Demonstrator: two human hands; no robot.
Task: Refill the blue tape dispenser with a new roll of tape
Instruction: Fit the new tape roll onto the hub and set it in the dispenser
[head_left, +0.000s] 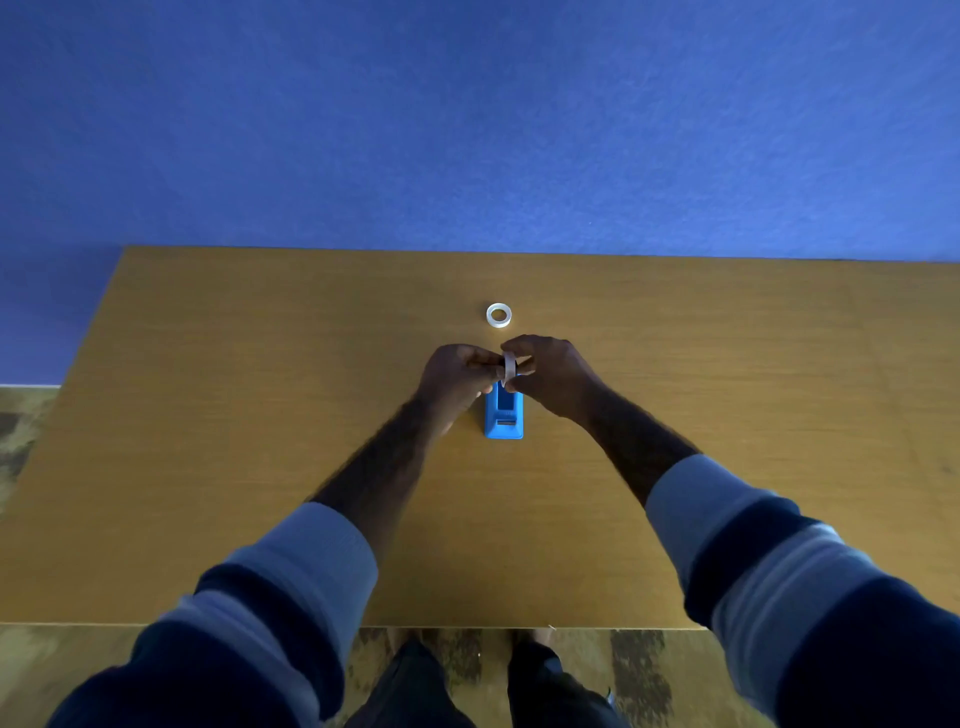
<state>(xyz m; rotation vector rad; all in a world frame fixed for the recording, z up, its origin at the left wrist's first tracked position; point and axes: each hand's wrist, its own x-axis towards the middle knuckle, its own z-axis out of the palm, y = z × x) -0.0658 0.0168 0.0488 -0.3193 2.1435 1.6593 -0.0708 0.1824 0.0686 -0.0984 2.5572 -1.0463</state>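
Observation:
The blue tape dispenser (504, 418) stands on the wooden table (260, 415), its cutter end toward me and its far end hidden under my hands. Both hands meet just above that far end. My right hand (553, 374) pinches a pale roll of tape (509, 367) held on edge, upright. My left hand (457, 376) grips the same roll from the left with its fingertips. A second white tape roll (498, 315) lies flat on the table a little beyond my hands.
A blue wall rises behind the table's far edge. The near table edge runs just in front of my legs, with patterned floor below. Striped sleeves cover both forearms near the frame's bottom.

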